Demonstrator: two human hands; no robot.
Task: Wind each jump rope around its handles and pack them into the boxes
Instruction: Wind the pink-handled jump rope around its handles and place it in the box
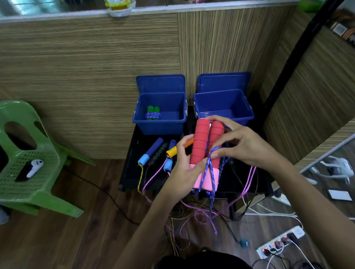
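Note:
Two red foam handles (201, 141) with pink ends are held side by side above a black table (133, 172). My left hand (182, 170) grips them near the pink ends. My right hand (239, 144) pinches the blue rope (209, 167) against the handles, fingertips touching their tops. The rope's loops hang down below. The left blue box (160, 125) holds a wound green-handled rope (153, 113). The right blue box (240, 110) shows nothing inside, its front part hidden by my hands. Loose ropes with blue, black and orange handles (153, 153) lie on the table.
Blue lids (160, 83) lean on the wooden wall behind the boxes. A green plastic chair (26, 159) with a controller stands at the left. Tangled pink and yellow ropes (185, 220) hang to the floor. A power strip (281, 241) and cables lie at the lower right.

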